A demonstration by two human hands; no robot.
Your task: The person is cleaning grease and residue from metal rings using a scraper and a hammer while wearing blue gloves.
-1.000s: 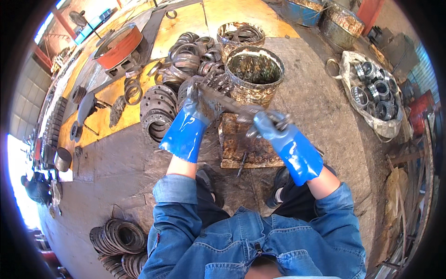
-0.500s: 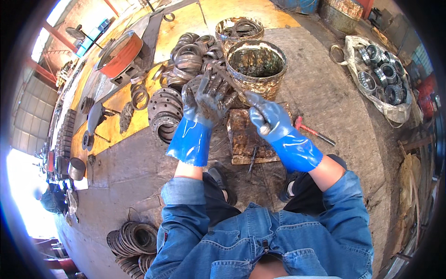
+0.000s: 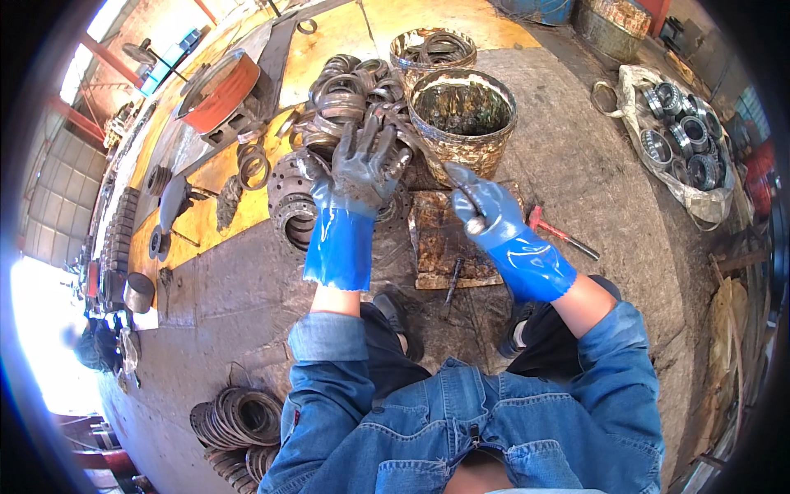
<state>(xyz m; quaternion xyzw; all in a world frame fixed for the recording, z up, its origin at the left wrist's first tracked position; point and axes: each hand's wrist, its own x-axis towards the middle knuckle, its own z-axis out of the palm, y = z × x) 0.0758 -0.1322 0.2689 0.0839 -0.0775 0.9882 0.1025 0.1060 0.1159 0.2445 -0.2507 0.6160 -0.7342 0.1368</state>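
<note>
Both my hands wear blue rubber gloves, darkened with grease at the fingers. My left hand (image 3: 355, 169) is open, its fingers spread, in front of a pile of greasy metal rings (image 3: 341, 107) and partly covering flanged discs (image 3: 290, 193). Farther right, my right hand (image 3: 487, 212) closes round a long, thin, dark tool (image 3: 425, 148). The tool slants up and left past the rim of a grimy bucket (image 3: 461, 144); its exact kind is unclear. Beneath the right hand lies a stained board (image 3: 444, 255).
A red-headed hammer (image 3: 564, 234) and a dark rod (image 3: 452, 284) lie nearby. A white sack (image 3: 634, 107) of bearings is at right. A second bucket (image 3: 432, 51) holds rings. More rings (image 3: 239, 420) are stacked at lower left; an orange drum-like ring (image 3: 218, 95) stands at upper left.
My left hand has turned and drawn slightly away from the tool, its fingers now spread upward. The right hand keeps its grip on the tool. The whole view has shifted slightly.
</note>
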